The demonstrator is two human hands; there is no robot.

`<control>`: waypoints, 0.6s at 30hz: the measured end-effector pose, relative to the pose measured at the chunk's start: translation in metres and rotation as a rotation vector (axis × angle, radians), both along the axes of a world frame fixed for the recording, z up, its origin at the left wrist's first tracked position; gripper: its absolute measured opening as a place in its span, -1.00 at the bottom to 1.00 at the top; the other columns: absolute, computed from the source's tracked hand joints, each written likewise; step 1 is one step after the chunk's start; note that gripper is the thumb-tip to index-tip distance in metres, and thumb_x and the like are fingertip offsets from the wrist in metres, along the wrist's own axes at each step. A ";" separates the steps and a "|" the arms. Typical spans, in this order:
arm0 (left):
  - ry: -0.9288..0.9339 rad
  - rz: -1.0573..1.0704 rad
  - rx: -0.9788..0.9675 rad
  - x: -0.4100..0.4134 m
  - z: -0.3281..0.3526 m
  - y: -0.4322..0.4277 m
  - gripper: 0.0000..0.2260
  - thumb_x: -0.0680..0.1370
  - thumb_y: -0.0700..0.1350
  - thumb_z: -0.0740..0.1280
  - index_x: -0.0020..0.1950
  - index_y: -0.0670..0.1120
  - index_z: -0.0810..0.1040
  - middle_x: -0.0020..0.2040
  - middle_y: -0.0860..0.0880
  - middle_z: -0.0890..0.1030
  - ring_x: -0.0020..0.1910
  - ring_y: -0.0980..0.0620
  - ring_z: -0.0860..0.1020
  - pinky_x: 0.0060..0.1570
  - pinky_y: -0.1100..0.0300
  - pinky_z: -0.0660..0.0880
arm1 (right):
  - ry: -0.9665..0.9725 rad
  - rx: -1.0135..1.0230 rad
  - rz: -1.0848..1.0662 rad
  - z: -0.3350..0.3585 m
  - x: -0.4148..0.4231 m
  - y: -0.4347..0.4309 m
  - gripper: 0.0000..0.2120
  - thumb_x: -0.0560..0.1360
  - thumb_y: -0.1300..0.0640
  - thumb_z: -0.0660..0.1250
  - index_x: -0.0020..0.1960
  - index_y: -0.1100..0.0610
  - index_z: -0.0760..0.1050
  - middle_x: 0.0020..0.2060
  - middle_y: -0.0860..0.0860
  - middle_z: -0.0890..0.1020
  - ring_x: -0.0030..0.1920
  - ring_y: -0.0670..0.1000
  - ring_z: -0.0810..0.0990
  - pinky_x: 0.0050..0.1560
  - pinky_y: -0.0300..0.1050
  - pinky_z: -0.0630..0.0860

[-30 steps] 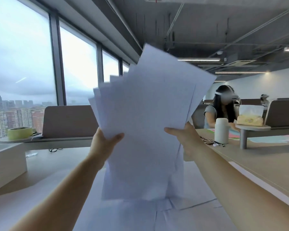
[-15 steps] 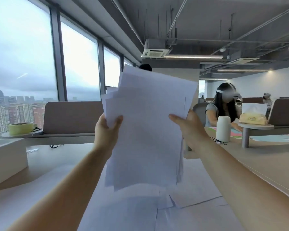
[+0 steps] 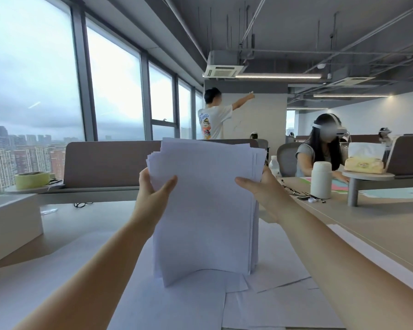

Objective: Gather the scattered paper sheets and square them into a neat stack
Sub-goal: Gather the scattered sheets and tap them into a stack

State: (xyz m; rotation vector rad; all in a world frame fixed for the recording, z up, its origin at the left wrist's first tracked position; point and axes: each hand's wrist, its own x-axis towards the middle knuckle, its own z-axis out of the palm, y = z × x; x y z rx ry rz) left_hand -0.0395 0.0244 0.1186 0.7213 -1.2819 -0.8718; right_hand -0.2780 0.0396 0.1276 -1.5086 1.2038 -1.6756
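Now the paper sheets [image 3: 205, 206] stand lower, less fanned, touching the desk [image 3: 81, 222].

**Open-plan office on a high floor**

Long shared table [image 3: 379, 210] with seated person [image 3: 320, 151] and upholstered divider panels [image 3: 110, 160]; mesh office chair [image 3: 287, 160]; full-height windows [image 3: 115, 91] over city towers [image 3: 22, 160]; exposed ceiling with cassette air-conditioning unit [image 3: 223, 70] and strip lights [image 3: 277, 76].

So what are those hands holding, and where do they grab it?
A stack of white paper sheets: left hand grips its left edge, right hand its right edge, above the middle.
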 end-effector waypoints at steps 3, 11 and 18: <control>0.011 0.000 0.020 0.002 -0.008 -0.003 -0.80 0.56 -0.06 0.33 0.14 0.07 0.39 0.04 0.01 0.59 -0.02 0.06 0.60 -0.15 0.19 0.53 | -0.056 0.021 0.051 -0.009 -0.001 -0.002 -0.48 0.38 0.08 0.47 0.28 0.11 0.40 0.14 0.07 0.62 0.15 0.08 0.61 0.23 0.17 0.50; 0.027 0.017 -0.046 -0.004 0.010 -0.006 -0.79 0.62 -0.03 0.22 0.23 -0.03 0.36 0.01 0.00 0.55 -0.05 0.05 0.57 -0.10 0.14 0.54 | -0.089 -0.083 0.004 0.007 0.003 -0.001 -0.58 0.44 0.08 0.40 0.26 0.11 0.42 0.12 0.09 0.62 0.11 0.11 0.62 0.06 0.05 0.56; -0.055 0.025 -0.019 -0.004 -0.019 -0.004 -0.82 0.63 -0.05 0.19 0.23 0.00 0.36 0.05 0.03 0.56 0.01 0.05 0.56 -0.09 0.20 0.51 | 0.020 0.043 0.032 -0.022 0.007 0.002 -0.52 0.36 -0.07 0.35 0.24 -0.01 0.40 0.12 -0.01 0.63 0.15 0.08 0.60 0.24 0.19 0.48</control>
